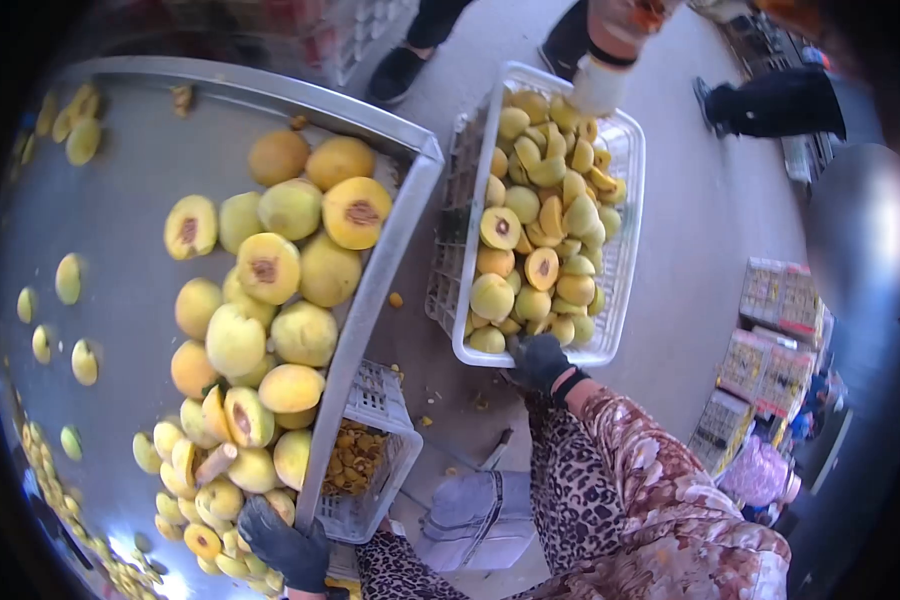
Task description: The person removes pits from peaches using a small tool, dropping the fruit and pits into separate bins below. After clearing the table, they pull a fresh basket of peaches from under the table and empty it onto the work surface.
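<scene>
My right hand (540,362), in a dark glove, grips the near rim of a white plastic crate (615,300). Halved and cut yellow peaches (535,215) fill that crate. At the table's near corner, my left hand (285,540), also gloved, rests over the rim beside piled peaches (260,470), its fingers extended and holding nothing visible. More peach halves (267,268) lie heaped along the table's raised edge, some with stones showing. A short wooden handle (216,462) pokes out among them; its other end is hidden.
The metal table (140,200) has a raised rim. Below it stands a smaller crate (395,480) of orange scraps, near a pale wrapped bundle (475,520). Another person's white-gloved hand (600,85) is at the crate's far end. Stacked boxes (755,360) stand right.
</scene>
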Demonstrator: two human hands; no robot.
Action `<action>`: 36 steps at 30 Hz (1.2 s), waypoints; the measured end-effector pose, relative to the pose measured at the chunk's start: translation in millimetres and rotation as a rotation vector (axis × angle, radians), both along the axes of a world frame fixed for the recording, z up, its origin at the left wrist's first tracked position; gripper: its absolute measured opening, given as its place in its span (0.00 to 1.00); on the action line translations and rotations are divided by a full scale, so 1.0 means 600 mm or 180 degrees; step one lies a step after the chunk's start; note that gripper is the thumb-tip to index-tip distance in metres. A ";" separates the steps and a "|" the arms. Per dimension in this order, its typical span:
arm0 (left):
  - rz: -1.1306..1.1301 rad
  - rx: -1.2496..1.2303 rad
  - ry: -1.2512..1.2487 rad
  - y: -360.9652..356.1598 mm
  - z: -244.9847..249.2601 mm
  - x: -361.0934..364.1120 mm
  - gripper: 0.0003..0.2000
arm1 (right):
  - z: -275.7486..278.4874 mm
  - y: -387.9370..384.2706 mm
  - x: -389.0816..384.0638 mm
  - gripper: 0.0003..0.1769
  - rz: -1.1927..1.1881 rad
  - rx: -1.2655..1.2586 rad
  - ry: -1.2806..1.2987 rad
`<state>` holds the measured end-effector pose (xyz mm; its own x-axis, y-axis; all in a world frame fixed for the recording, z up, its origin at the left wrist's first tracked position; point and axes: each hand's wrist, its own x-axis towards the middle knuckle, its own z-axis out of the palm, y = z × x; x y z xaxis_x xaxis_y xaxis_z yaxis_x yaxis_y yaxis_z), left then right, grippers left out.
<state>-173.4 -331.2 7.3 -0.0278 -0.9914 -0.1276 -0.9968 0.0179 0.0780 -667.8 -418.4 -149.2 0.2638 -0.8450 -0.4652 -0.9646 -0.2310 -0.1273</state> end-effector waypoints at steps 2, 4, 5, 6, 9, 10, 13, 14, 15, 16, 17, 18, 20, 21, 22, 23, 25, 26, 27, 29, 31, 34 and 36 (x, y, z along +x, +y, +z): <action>0.0113 0.0114 -0.0034 0.019 -0.003 0.003 0.41 | -0.008 0.013 0.000 0.23 -0.0006 0.0212 0.0096; 0.0256 0.0313 0.0014 0.009 0.003 -0.004 0.42 | -0.016 0.004 0.006 0.21 -0.0164 0.0286 0.0212; 0.0245 0.0212 -0.0026 0.006 0.000 -0.003 0.42 | -0.017 -0.005 0.009 0.21 -0.0261 0.0378 0.0196; 0.0212 0.0140 -0.0070 0.006 -0.003 -0.006 0.42 | -0.010 -0.009 0.013 0.20 -0.0378 0.0499 0.0177; 0.0201 0.0089 -0.0053 0.007 -0.011 -0.012 0.41 | 0.003 -0.019 0.018 0.19 -0.0683 0.0802 0.0175; 0.0184 0.0087 -0.0044 0.003 -0.007 -0.013 0.41 | -0.004 -0.014 0.018 0.19 -0.0803 0.0885 0.0158; 0.0185 0.0100 -0.0118 -0.003 0.000 -0.020 0.41 | -0.044 0.011 -0.004 0.18 -0.0964 0.0694 0.0063; 0.0149 0.0103 -0.0156 -0.003 0.001 -0.019 0.41 | -0.054 0.014 -0.008 0.18 -0.0938 0.0642 0.0006; 0.0128 0.0079 -0.0218 -0.002 -0.005 -0.017 0.40 | -0.062 0.008 -0.011 0.19 -0.0833 0.0649 -0.0025; 0.0136 0.0086 -0.0195 -0.005 -0.002 -0.019 0.40 | -0.063 0.013 -0.020 0.19 -0.0742 0.0682 -0.0018; 0.0160 0.0099 -0.0158 -0.008 -0.001 -0.021 0.40 | -0.062 0.021 -0.032 0.19 -0.0637 0.0717 0.0005; 0.0214 0.0100 -0.0118 -0.008 -0.007 -0.020 0.40 | -0.049 0.029 -0.044 0.21 -0.0491 0.0586 0.0059; -0.0004 -0.0279 -0.0318 -0.001 -0.035 -0.010 0.38 | -0.058 0.049 -0.096 0.23 -0.0511 0.0686 0.0083; -0.0007 -0.0190 -0.0364 -0.002 -0.021 -0.012 0.38 | -0.023 0.063 -0.104 0.23 -0.0412 0.0720 0.0193; -0.0006 -0.0151 -0.0369 -0.016 -0.010 -0.021 0.37 | 0.030 0.064 -0.123 0.23 -0.0321 0.0696 0.0338; -0.0019 -0.0259 -0.0316 -0.025 -0.005 -0.023 0.37 | 0.068 0.066 -0.130 0.23 -0.0174 0.0747 0.0423; 0.0044 -0.0218 -0.0182 -0.021 -0.014 -0.024 0.38 | 0.128 0.096 -0.132 0.23 0.0030 0.0901 0.0568; 0.0121 -0.0093 -0.0111 -0.019 -0.021 -0.021 0.40 | 0.149 0.112 -0.127 0.24 0.0086 0.0982 0.0611; 0.0124 -0.0088 -0.0230 -0.017 -0.032 -0.021 0.40 | 0.141 0.122 -0.113 0.25 0.0103 0.0949 0.0642; 0.0094 -0.0167 -0.0262 -0.037 -0.005 -0.027 0.41 | 0.198 0.162 -0.104 0.26 0.0152 0.0866 0.0585; 0.0446 -0.0087 0.0061 -0.035 0.027 -0.043 0.38 | 0.246 0.213 -0.107 0.25 0.0045 0.0721 0.0351; 0.0351 -0.1710 0.0072 -0.077 0.055 -0.027 0.28 | 0.268 0.221 -0.077 0.24 -0.0143 0.0459 -0.0014; 0.0039 -0.1604 0.0354 -0.154 0.045 -0.011 0.17 | 0.391 0.236 -0.043 0.23 -0.0390 0.0511 0.0115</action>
<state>-180.0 -423.4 34.4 -0.0021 -0.9294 0.3692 -0.9834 0.0690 0.1680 -693.6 -276.6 85.3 0.1441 -0.7839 -0.6039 -0.9889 -0.0910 -0.1178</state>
